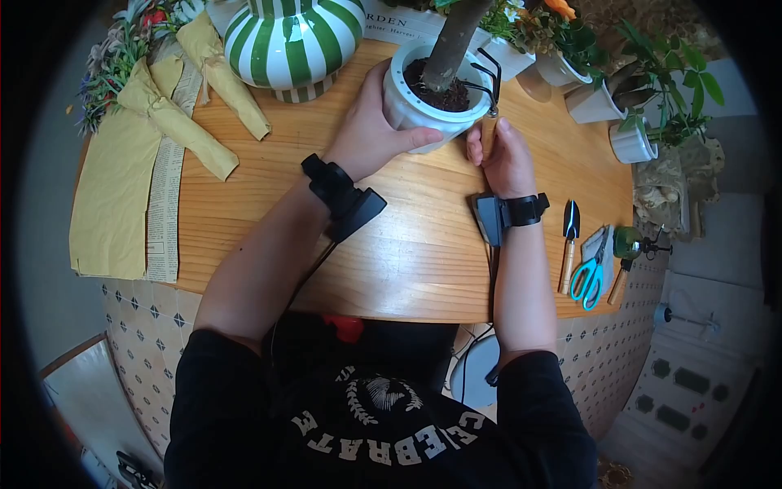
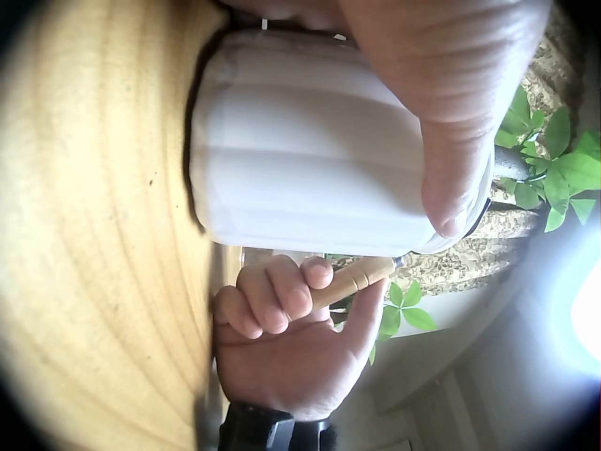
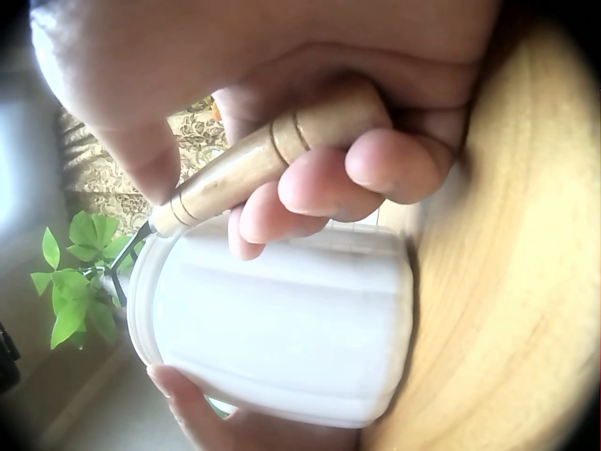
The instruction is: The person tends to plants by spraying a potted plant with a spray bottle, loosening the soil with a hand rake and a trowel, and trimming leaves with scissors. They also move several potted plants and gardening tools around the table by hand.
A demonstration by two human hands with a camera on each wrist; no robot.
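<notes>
Pot (image 2: 300,150): white, softly ribbed, standing on the table
Left hand (image 2: 441,85): thumb laid along the pot wall, tip near the rim
Right hand (image 2: 291,352): just beside the pot, fingers curled round the handle
Handle (image 2: 352,285): light wood, ringed
Wristband (image 2: 258,427): black
Table (image 2: 94,235): pale grained wood
Leaves (image 2: 573,172): green, beyond the pot
</notes>
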